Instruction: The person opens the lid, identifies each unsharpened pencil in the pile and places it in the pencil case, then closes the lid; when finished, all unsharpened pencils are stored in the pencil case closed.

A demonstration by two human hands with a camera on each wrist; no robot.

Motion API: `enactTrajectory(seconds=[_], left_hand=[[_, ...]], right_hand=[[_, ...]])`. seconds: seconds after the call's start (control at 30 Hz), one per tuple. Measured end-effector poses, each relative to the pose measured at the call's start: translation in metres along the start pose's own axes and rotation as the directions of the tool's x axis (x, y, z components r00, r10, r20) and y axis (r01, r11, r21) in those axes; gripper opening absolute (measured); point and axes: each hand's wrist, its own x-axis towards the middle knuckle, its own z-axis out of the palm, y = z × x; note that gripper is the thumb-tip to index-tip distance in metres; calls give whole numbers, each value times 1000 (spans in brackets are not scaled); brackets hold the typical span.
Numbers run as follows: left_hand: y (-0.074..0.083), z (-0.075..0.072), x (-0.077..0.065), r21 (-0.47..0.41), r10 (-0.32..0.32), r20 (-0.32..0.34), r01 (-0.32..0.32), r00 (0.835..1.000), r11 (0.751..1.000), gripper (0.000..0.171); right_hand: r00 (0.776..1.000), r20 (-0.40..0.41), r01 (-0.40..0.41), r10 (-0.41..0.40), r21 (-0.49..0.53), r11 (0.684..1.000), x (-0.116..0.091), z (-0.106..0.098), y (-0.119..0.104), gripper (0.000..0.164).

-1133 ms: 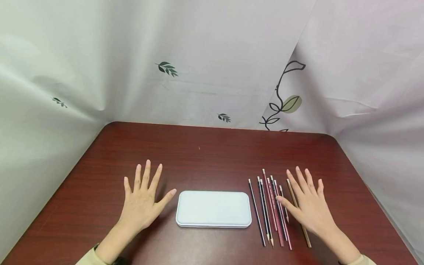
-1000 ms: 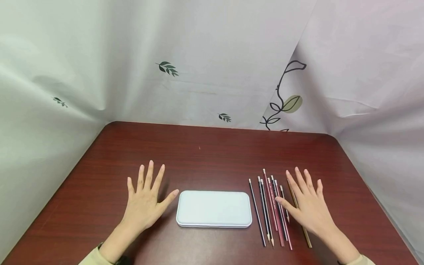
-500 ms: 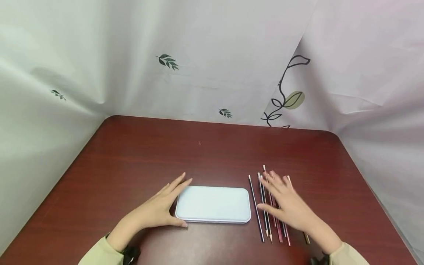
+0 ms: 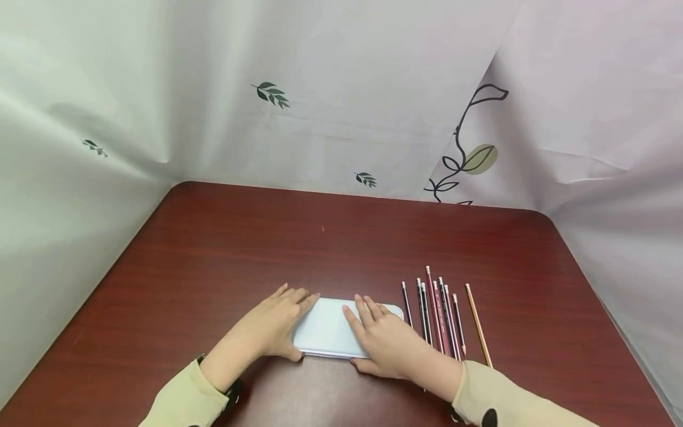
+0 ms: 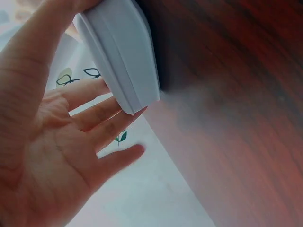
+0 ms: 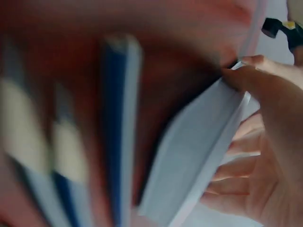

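Note:
A white, flat pencil case (image 4: pixel 331 329) with rounded corners lies closed on the table. My left hand (image 4: pixel 280 323) grips its left end, thumb at the front edge and fingers toward the back. Over the right end, my right hand (image 4: pixel 386 341) holds the case with its thumb at the front edge and its fingers across the top. In the left wrist view the case's side (image 5: pixel 125 56) shows a seam, with the left fingers behind it. The right wrist view is blurred; a blue pencil (image 6: pixel 118 127) lies beside the case there.
Several pencils (image 4: pixel 440 314), dark and red, lie in a loose row right of the case, partly under the right forearm. A gold pencil (image 4: pixel 477 323) lies farther right. Pale cloth (image 4: pixel 320 130) with leaf prints hangs around the brown table (image 4: pixel 240 237).
Both hands, earlier spread flat on either side, have moved inward onto the pencil case. The right hand has left the pencils. The case shows little movement.

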Motion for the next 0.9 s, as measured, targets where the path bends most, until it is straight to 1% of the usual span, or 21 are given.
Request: enactTrajectory(seconds=[0.07,0.17,0.23,0.3,0.37,0.43,0.53,0.63,0.8,0.9], left_hand=[[-1,-1,1,-15,3,8,-3,1000,1000,99],[-1,-3,4,-26,18,12,-18,1000,999,98],[-1,-3,6,-20,36,8,-35,999,999,98],[0,-2,7,-20,44,5,-44,999,999,97],[-1,-1,6,-34,40,8,-40,999,999,97],[-2,0,5,-45,28,14,-27,1000,999,98],[-3,1,2,-48,15,17,-14,1000,999,99],[-3,1,1,-43,17,12,-17,1000,999,99],[-4,2,0,-70,15,20,-14,1000,997,99],[-4,2,1,-81,14,22,-13,1000,997,99]], right_hand=[[1000,-16,6,-8,-111,994,9,-5,-9,77],[999,5,52,-53,-258,965,20,-13,-22,68],[995,41,99,-90,-339,936,25,-15,-28,63],[990,86,140,-115,-395,908,28,-17,-33,59],[986,109,159,-124,-426,891,30,-16,-36,57],[983,117,178,-141,-437,882,30,-15,-38,56],[980,95,198,-174,-450,871,31,-13,-40,54],[975,78,219,-206,-465,858,30,-13,-39,55],[967,63,246,-247,-491,836,28,-12,-36,53],[963,55,257,-265,-494,831,28,-10,-36,52]])
